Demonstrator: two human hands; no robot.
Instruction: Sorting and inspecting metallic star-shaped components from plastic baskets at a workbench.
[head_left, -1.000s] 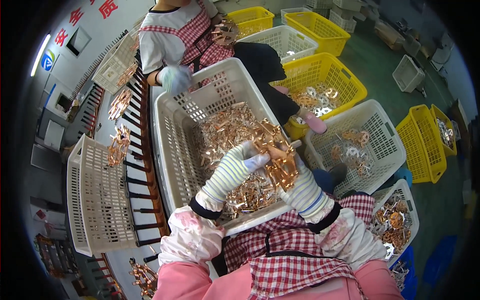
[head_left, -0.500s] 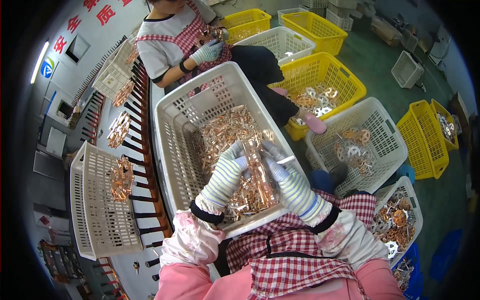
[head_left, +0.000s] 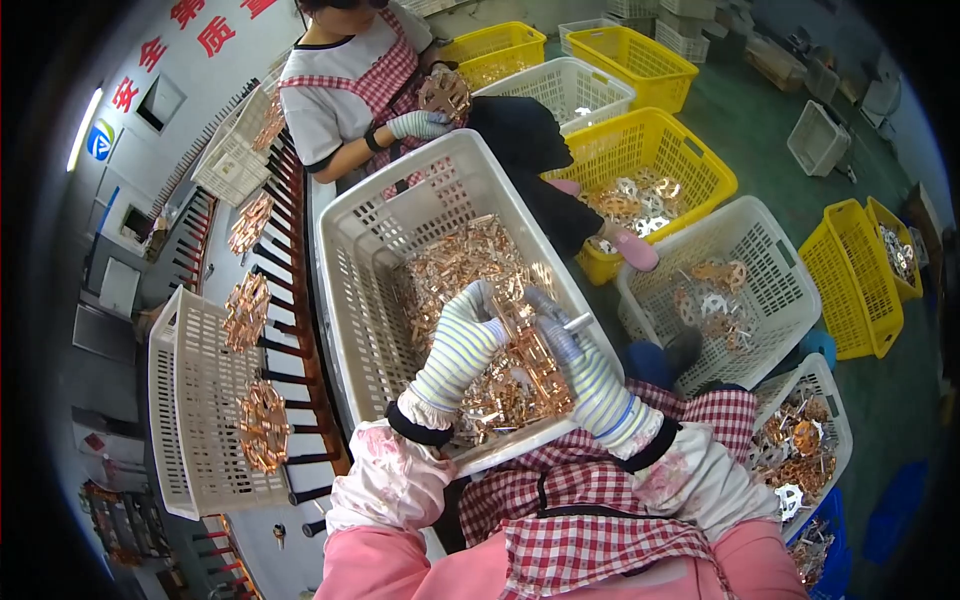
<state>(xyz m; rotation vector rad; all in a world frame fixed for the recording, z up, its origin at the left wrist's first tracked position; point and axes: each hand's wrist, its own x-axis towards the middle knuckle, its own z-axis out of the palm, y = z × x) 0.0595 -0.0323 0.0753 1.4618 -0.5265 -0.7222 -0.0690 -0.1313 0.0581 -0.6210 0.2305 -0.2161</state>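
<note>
A white plastic basket (head_left: pixel 365 270) sits in front of me, holding a heap of thin copper-coloured stamped parts (head_left: pixel 462 262). Both my hands wear striped knit gloves and meet over the heap's near end. My left hand (head_left: pixel 468 325) and my right hand (head_left: pixel 566 345) together grip a bunch of copper parts (head_left: pixel 522 345) between them, lifted slightly above the pile. My pink sleeves and a red checked apron fill the lower edge.
Across the basket another person in a checked apron holds a copper piece (head_left: pixel 445 95) in a gloved hand (head_left: pixel 418 124). A roller conveyor (head_left: pixel 285 300) at left carries round copper pieces. An upended white basket (head_left: pixel 195 400) stands beside it. Yellow baskets (head_left: pixel 655 165) and white baskets (head_left: pixel 740 285) with parts stand at right.
My hands drew closer together over the heap and now hold a smaller bunch. The other person's hand rose from the basket rim up to their chest with a copper piece.
</note>
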